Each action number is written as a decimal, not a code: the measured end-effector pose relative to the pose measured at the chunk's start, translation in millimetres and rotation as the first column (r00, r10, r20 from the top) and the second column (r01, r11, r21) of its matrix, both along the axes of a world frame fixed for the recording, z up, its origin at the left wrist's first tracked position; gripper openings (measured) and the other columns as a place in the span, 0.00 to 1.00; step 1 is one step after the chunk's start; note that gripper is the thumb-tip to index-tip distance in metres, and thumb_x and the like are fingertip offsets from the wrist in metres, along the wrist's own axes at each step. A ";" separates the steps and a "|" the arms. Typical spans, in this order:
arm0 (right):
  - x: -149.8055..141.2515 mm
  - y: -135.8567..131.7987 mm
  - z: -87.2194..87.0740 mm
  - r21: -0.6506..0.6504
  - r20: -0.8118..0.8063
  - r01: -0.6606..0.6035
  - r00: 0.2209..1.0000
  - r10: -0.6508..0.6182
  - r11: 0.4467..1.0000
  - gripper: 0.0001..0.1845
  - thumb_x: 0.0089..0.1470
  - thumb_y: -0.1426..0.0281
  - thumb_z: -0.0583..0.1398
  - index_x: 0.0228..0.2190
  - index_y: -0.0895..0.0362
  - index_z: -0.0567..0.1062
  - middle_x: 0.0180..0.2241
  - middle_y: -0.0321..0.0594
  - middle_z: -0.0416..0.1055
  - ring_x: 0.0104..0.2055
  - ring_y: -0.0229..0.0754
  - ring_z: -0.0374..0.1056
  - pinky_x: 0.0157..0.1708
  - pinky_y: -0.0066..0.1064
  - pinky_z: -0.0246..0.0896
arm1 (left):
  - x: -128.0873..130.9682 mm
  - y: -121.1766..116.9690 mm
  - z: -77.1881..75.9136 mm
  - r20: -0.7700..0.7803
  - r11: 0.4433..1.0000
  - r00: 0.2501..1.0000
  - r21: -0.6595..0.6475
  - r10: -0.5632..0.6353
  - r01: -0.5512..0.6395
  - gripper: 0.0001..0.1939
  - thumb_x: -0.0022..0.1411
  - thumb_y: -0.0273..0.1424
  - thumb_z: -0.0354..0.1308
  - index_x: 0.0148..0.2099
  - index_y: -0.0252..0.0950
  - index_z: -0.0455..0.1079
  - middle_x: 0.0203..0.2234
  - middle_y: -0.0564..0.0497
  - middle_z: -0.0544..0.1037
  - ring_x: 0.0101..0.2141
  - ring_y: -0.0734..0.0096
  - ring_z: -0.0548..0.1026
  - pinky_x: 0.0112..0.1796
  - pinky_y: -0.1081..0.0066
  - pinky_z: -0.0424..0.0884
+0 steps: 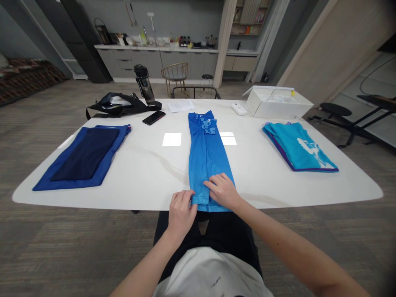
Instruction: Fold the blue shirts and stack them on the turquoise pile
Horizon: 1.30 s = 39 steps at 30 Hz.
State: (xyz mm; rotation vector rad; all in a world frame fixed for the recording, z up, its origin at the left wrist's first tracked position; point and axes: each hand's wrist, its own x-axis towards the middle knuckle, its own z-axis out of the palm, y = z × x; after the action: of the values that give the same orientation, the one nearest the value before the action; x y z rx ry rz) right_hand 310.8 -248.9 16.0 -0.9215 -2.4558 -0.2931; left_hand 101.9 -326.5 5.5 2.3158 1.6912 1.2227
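Observation:
A blue shirt (210,152) lies lengthwise on the table in a long narrow fold, shading from darker blue at the far end to lighter blue near me. Its patterned sleeve (209,125) is turned in over the far part. My left hand (182,208) is closed on the left corner of the near hem, thumb and fingers pinching the cloth. On the shirt's near right part rests my right hand (223,190), fingers bent and slightly apart on the fabric; its palm side is hidden.
Folded dark and blue clothes (85,154) lie on the left of the white table (148,177). Folded turquoise and purple clothes (305,148) lie on the right. Farther back are a phone (154,117), black bag (120,104), bottle (144,84), paper (181,106), white device (239,109) and white box (278,105).

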 end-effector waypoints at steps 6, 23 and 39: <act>14.9 -13.8 9.7 -0.032 -0.083 0.048 0.995 -0.051 0.998 0.19 0.64 0.78 0.53 0.48 0.54 0.79 0.37 0.45 0.75 0.37 0.45 0.66 0.39 0.40 0.57 | 5.5 -14.5 8.9 -0.036 0.993 0.996 0.079 -0.084 0.087 0.14 0.65 0.17 0.54 0.49 0.39 0.68 0.37 0.46 0.75 0.39 0.62 0.75 0.43 0.63 0.74; 49.1 -43.3 12.0 -0.241 -0.028 -0.015 1.000 0.009 0.970 0.10 0.66 0.74 0.57 0.43 0.56 0.78 0.40 0.45 0.75 0.39 0.45 0.67 0.41 0.38 0.57 | 2.0 -21.7 -5.4 -0.219 0.980 0.956 -0.081 -0.197 0.183 0.15 0.68 0.18 0.54 0.53 0.36 0.71 0.42 0.44 0.77 0.41 0.59 0.75 0.44 0.60 0.73; 58.2 -56.3 7.5 -0.394 -0.113 -0.064 0.993 0.021 0.917 0.09 0.60 0.78 0.57 0.39 0.54 0.75 0.39 0.44 0.74 0.41 0.45 0.68 0.42 0.38 0.60 | 0.9 -27.4 6.0 -0.335 0.950 0.890 -0.081 -0.310 0.301 0.17 0.68 0.18 0.51 0.56 0.35 0.71 0.38 0.45 0.77 0.40 0.62 0.75 0.45 0.59 0.70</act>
State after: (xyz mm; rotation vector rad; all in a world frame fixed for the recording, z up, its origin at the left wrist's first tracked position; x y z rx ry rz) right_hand 369.1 -305.2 23.5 -1.0128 -2.4748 0.2791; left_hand 102.7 -353.9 11.5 2.7704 1.3219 0.7678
